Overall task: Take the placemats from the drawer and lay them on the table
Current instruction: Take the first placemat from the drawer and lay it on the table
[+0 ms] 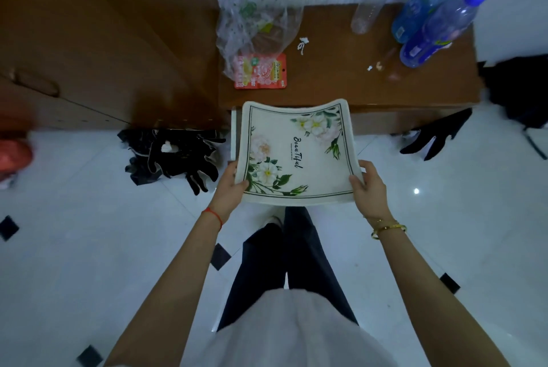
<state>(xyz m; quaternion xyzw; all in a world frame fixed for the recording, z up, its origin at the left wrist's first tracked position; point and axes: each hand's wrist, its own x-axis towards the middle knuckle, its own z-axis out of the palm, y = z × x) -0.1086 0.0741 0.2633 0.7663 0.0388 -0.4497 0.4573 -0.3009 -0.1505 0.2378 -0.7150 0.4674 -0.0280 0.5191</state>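
Placemat [296,156], mid frame, looks thin & bendy, prob light. Left hand [232,185] & right hand [367,185] pinch its side edges; good spots.

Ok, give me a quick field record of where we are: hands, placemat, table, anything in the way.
left hand: grips the placemat's left edge
right hand: grips its right edge
placemat: white, floral print, held in the air in front of the table, sagging in the middle, not yet laid
table: brown wood
on table, left: plastic bag with a red packet in front of it
on table, right: two blue bottles and a clear bottle
free space: bare wood between packet and bottles
floor: black gloves lying left of the placemat
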